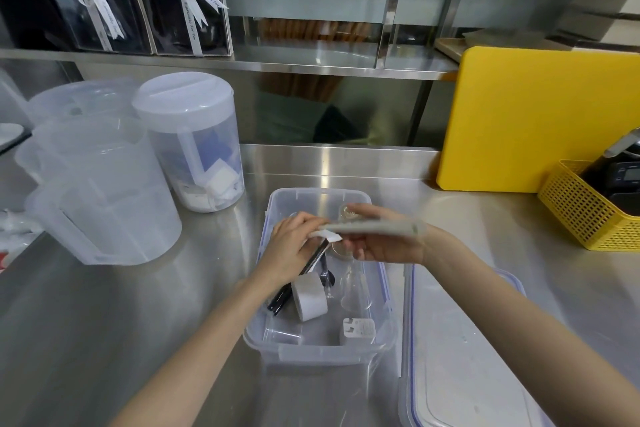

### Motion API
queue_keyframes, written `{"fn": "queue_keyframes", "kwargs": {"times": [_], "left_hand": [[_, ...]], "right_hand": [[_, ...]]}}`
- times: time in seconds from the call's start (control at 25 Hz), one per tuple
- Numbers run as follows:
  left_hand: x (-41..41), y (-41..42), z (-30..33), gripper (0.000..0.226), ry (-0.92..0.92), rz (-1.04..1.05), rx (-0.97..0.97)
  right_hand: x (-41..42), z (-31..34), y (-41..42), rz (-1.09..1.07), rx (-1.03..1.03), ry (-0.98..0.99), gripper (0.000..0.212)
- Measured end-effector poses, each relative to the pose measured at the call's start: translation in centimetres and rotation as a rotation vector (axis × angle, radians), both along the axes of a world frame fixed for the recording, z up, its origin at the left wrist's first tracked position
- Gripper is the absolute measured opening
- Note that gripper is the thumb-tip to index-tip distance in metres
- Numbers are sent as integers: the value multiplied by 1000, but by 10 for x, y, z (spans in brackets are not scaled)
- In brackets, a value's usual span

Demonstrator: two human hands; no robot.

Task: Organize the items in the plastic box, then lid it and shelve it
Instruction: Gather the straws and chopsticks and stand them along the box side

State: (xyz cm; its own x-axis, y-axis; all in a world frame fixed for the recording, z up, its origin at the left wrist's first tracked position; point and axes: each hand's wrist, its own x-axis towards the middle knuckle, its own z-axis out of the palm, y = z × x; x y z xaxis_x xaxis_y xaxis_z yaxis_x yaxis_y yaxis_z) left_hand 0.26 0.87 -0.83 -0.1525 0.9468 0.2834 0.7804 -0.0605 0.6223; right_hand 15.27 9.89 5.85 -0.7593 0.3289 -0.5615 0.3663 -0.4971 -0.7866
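head view: one camera only, looking down at my two hands over the box.
plastic box (387, 333): open, on the steel desk (180, 288) right in front of me, so I can reach in from above.
left hand (294, 246): inside the box at its far-left part, grip closed on a dark pen-like stick (313, 262) and a white label end (327, 236); I judge it steadies these while I sort.
right hand (384, 248): held above the box, grip clamped on a long flat pale item (377, 226), lifted clear so things underneath show.
box contents: roll of tape (309, 298) on its edge mid-left, white charger plug (357, 331) near corner, clear glass piece (355, 291), blurred.
lid (460, 367): off, flat on the desk just right of the box, within reach for closing later.
stage: sorting not finished, I judge; lidding and shelving not yet done.
shelf (311, 62): behind the desk, likely destination.
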Motion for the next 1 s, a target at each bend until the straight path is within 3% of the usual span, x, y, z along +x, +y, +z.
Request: {"fn": "queue_keyframes", "kwargs": {"times": [0.12, 0.28, 0.4, 0.6, 0.68, 1.0], "left_hand": [[0, 1, 9, 30, -207, 100, 15], [-5, 0, 12, 28, -539, 204, 25], [-18, -2, 10, 24, -694, 258, 80], [-33, -3, 4, 26, -819, 302, 94], [-39, -1, 1, 28, -855, 310, 116], [-53, 5, -20, 31, -872, 327, 126]], "right_hand": [[-6, -2, 5, -76, 46, 21, 44], [-26, -23, 5, -195, 131, -81, 18], [-44, -53, 3, -203, 283, -243, 16], [-84, -103, 8, -48, 648, -566, 22], [-95, -114, 11, 42, 762, -679, 34], [-131, -152, 10, 12, 809, -905, 75]]}}
